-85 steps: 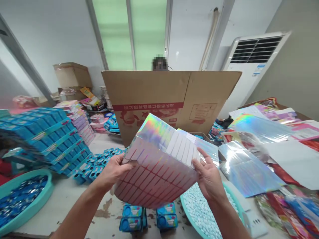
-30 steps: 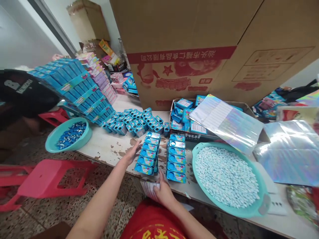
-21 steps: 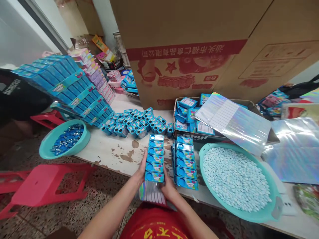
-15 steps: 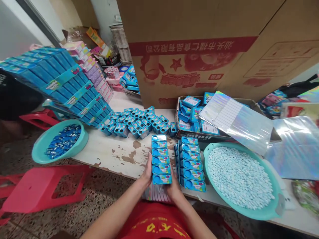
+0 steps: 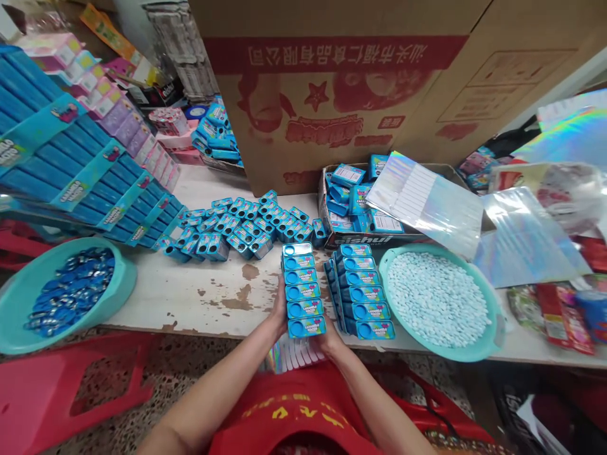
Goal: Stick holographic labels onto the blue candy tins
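A row of blue candy tins (image 5: 304, 292) stands between my two hands at the table's front edge. My left hand (image 5: 279, 309) presses along the row's left side, its fingers partly hidden by the tins. On the opposite side, my right hand (image 5: 328, 336) grips the near right end, with most fingers out of sight. Beneath the row, a shiny sheet with white strips (image 5: 296, 354) sticks out toward my body. Just right of my hands stands a second group of blue tins (image 5: 364, 294), in rows side by side.
A turquoise basin of pale candies (image 5: 436, 300) is at right, and a basin of blue wrapped pieces (image 5: 126, 278) at left. Loose tins (image 5: 246, 227) stand behind. An open box of tins (image 5: 339, 240), iridescent sheets (image 5: 427, 189), a large carton (image 5: 327, 114) and stacked packs (image 5: 90, 170) surround the table.
The camera view has shifted right and closer, so the table's things appear farther left and higher. Both hands keep hold of the tin row, which looks nearly unmoved against my body.
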The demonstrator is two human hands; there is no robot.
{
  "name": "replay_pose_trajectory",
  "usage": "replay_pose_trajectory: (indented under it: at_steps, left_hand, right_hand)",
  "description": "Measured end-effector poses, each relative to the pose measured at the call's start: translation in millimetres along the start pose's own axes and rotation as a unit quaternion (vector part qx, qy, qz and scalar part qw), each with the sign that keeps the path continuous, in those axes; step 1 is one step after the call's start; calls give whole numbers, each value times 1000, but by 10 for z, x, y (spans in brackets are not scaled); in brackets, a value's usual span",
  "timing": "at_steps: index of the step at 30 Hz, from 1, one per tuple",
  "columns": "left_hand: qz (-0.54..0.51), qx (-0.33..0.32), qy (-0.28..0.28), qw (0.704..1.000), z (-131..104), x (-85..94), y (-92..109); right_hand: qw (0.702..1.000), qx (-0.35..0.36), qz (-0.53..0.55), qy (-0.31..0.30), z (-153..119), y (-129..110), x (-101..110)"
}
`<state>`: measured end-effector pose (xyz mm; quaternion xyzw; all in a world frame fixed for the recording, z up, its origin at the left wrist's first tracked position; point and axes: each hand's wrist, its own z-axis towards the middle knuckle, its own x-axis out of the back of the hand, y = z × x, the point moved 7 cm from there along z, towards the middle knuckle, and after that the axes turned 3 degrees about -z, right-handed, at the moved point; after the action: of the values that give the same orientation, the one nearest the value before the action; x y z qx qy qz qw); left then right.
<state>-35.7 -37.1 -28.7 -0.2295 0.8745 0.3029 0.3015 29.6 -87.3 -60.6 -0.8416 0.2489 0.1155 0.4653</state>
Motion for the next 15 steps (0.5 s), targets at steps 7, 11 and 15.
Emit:
replay_pose_trajectory:
  at_steps: [7,11,15]
  left_hand:
    - [6,2,-5,1000,-21,32,198]
    - [-14,-28,14,999,-8,2,209]
    - [6,-23,14,1000,-7,54,197]
  right_hand:
    - [998,-8,-62,-20,104,97,-146]
    - [991,-4,-134,-30,172,75,-90]
    - [975,3,-223,-14,48,75,136]
